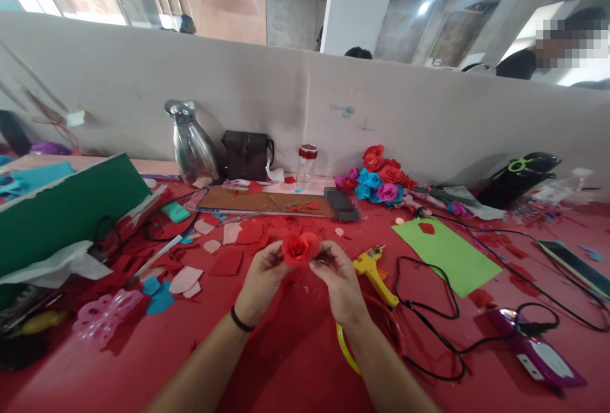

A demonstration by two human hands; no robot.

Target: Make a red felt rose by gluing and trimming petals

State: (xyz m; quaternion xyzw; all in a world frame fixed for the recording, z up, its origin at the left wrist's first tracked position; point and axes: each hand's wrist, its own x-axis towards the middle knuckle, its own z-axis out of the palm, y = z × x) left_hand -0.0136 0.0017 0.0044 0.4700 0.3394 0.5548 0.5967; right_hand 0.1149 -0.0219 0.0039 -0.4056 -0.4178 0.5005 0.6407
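A red paper rose (296,250) is held up between my two hands over the red table. My left hand (263,276) has its fingers closed on the flower's left side, and a dark band circles that wrist. On the right side, my right hand (339,279) pinches the rose's outer petal with thumb and fingers. A yellow glue gun (375,273) lies just right of my right hand. Loose red petals (226,262) and pink petals (186,279) are scattered to the left.
Behind stand a steel jug (191,146), a dark bag (246,155), a glass jar (306,167) and a flower bunch (381,178). Rightward lie green paper (445,257), black cables and a purple power strip (536,349). A green board (71,216) leans left. People show beyond the partition (267,82).
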